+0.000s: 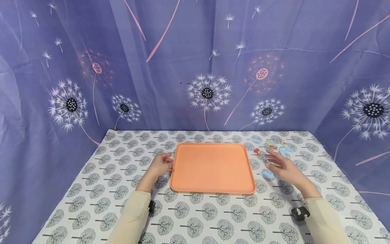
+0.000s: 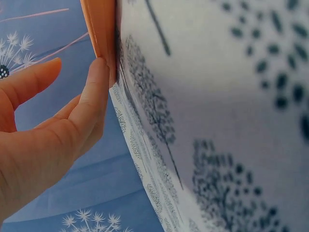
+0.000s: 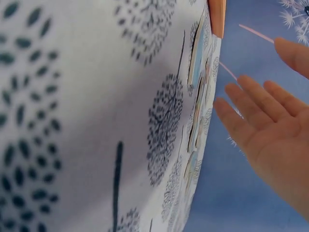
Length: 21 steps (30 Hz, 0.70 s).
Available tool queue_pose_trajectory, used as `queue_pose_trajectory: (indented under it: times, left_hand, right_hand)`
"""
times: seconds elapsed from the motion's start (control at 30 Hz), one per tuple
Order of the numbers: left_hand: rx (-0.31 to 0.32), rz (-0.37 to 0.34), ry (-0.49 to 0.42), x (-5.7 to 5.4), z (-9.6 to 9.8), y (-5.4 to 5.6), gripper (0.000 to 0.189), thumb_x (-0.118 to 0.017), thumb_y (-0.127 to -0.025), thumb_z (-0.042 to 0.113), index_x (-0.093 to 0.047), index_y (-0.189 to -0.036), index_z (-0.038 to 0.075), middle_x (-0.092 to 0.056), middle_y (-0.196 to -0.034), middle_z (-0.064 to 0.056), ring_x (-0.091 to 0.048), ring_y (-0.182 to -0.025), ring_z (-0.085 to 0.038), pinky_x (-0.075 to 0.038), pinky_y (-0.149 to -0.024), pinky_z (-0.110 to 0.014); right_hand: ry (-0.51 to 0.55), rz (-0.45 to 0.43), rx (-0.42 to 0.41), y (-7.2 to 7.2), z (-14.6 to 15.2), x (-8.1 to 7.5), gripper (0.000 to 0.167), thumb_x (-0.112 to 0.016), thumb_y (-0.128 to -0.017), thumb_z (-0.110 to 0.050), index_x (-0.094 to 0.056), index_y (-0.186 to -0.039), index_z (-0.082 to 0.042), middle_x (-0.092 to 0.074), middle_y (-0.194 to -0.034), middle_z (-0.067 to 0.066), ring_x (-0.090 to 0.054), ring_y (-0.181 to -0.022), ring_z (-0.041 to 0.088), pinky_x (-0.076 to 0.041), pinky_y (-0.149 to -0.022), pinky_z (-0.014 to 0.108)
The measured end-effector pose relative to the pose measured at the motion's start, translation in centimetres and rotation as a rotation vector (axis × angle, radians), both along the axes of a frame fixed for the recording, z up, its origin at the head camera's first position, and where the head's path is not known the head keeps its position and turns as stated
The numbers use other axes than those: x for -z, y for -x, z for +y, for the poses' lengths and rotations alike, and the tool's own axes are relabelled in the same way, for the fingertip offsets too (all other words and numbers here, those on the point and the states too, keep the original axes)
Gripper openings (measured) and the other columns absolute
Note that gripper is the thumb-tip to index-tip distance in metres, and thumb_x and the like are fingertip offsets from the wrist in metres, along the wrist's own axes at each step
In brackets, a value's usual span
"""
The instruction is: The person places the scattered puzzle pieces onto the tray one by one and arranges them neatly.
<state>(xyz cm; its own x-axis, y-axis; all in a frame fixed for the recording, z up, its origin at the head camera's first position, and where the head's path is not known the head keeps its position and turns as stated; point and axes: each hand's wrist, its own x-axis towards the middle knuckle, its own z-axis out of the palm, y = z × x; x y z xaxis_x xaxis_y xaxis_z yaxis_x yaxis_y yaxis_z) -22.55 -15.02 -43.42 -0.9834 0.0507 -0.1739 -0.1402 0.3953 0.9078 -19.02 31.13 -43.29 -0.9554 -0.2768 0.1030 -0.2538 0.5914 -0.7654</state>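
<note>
Across the middle of the tree-print worktop (image 1: 210, 217) lies the orange tray (image 1: 213, 167), flat, with your hands on either side of it — both released, grasping nothing. Your left hand (image 1: 159, 166) is right at the tray's left edge, a fingertip meeting the rim in the left wrist view, thumb held away. Over to the right, your right hand (image 1: 283, 167) hovers, fingers extended, among thin scattered cut-outs — a blue piece (image 1: 268, 174) just on the near side of your fingertips, a red piece (image 1: 257, 151) just beyond them. Behind everything hangs the purple dandelion curtain (image 1: 170, 91).
</note>
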Motion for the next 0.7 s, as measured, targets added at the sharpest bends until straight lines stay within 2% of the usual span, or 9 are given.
queue_pose_trajectory:
  times: [0.13,0.23,0.37,0.5,0.6,0.7]
  left_hand:
    - [-0.010,-0.024,-0.014,0.1,-0.1,0.1,0.047,-0.058,-0.087,-0.008,-0.046,-0.132,-0.014,-0.061,-0.106,-0.026,-0.067,-0.088,-0.033,-0.061,-0.081,-0.037]
    - [-0.022,-0.052,-0.032,0.3,-0.2,0.3,0.046,-0.057,-0.084,-0.011,-0.049,-0.128,-0.015,-0.064,-0.102,-0.025,-0.067,-0.084,-0.029,-0.061,-0.079,-0.036]
    - [-0.019,-0.099,-0.061,0.6,-0.5,0.6,0.042,-0.059,-0.082,-0.014,-0.052,-0.124,-0.014,-0.064,-0.099,-0.024,-0.068,-0.083,-0.027,-0.061,-0.078,-0.035]
    - [0.007,-0.134,-0.078,0.8,-0.9,1.0,0.038,-0.060,-0.086,-0.010,-0.052,-0.123,-0.015,-0.064,-0.100,-0.025,-0.068,-0.085,-0.027,-0.061,-0.079,-0.035]
    - [0.019,-0.165,-0.098,1.0,-1.1,1.3,0.037,-0.059,-0.088,-0.007,-0.053,-0.124,-0.014,-0.065,-0.099,-0.025,-0.068,-0.080,-0.024,-0.061,-0.077,-0.034]
    - [0.027,-0.195,-0.125,1.2,-1.3,1.5,0.036,-0.059,-0.088,-0.007,-0.054,-0.124,-0.013,-0.066,-0.096,-0.024,-0.068,-0.075,-0.021,-0.062,-0.074,-0.033]
  right_hand:
    - [0.003,-0.017,-0.026,0.1,0.5,0.3,0.065,-0.062,-0.094,-0.014,-0.028,-0.148,0.003,-0.047,-0.138,0.028,-0.049,-0.121,0.046,-0.052,-0.092,0.024]
    - [0.033,-0.058,-0.052,0.1,0.9,0.3,0.064,-0.062,-0.094,-0.015,-0.030,-0.147,0.003,-0.048,-0.137,0.027,-0.049,-0.121,0.045,-0.051,-0.090,0.019]
    - [0.046,-0.125,-0.071,0.2,1.3,0.3,0.062,-0.062,-0.094,-0.014,-0.032,-0.146,0.003,-0.049,-0.137,0.026,-0.049,-0.121,0.044,-0.052,-0.090,0.023]
    - [0.048,-0.177,-0.081,0.3,1.9,0.5,0.064,-0.064,-0.092,-0.016,-0.033,-0.146,0.002,-0.049,-0.138,0.024,-0.049,-0.123,0.043,-0.053,-0.095,0.038]
    - [0.066,-0.223,-0.089,0.4,2.3,0.6,0.067,-0.065,-0.091,-0.017,-0.033,-0.146,0.002,-0.047,-0.139,0.025,-0.047,-0.124,0.044,-0.051,-0.097,0.046]
    - [0.080,-0.264,-0.091,0.5,2.6,0.6,0.068,-0.067,-0.090,-0.017,-0.033,-0.145,0.003,-0.048,-0.138,0.025,-0.047,-0.124,0.044,-0.052,-0.097,0.043]
